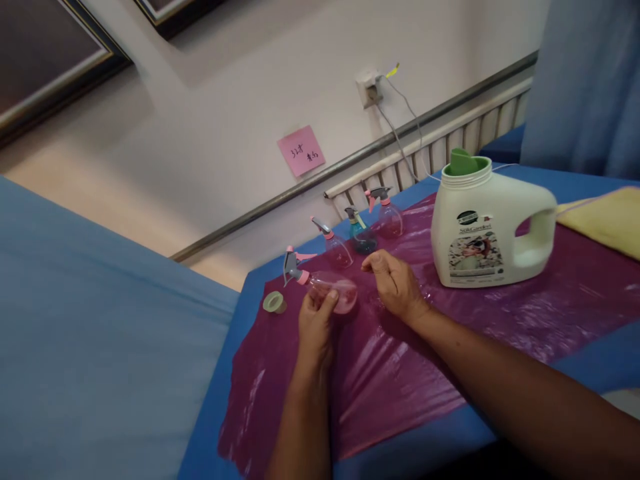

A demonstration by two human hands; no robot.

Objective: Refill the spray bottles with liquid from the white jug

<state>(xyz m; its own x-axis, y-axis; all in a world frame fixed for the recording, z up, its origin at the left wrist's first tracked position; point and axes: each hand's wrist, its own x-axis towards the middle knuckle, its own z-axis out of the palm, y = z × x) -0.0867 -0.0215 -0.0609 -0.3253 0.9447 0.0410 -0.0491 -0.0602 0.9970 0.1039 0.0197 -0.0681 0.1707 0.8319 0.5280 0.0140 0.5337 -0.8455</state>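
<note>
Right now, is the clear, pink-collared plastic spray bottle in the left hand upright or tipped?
Tipped: the spray bottle slants in the left hand, its grey-and-pink trigger head toward picture left, base to the right.

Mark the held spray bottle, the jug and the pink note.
Held spray bottle (341, 287): head view, on its see-through body.
Jug (501, 219): head view, mid-body.
Pink note (301, 151): head view, middle of the paper.
</note>
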